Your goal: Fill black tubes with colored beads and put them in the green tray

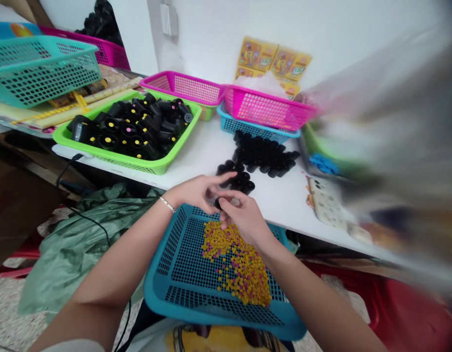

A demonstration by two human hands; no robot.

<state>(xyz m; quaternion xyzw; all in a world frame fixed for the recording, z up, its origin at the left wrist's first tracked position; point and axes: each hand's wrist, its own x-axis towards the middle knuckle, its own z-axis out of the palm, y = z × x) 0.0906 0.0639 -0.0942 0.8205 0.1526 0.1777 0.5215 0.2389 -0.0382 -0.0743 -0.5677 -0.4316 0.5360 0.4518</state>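
Observation:
My left hand (198, 191) and my right hand (242, 215) meet over the far edge of a blue mesh basket (182, 274) on my lap. Together they pinch a small black cylindrical part (219, 203), fingers closed around it. The basket holds a heap of small yellow and pink caps (237, 264). A bracelet (168, 204) sits on my left wrist. Just beyond my hands, loose black cylinders (264, 155) lie on the white table (284, 198).
A green basket (112, 157) of black parts with coloured caps stands at the left. Pink baskets (270, 110) and a teal one (38, 68) sit further back. A phone (325, 200) lies at the right. A green bag (82, 230) lies on the floor. The right side is blurred.

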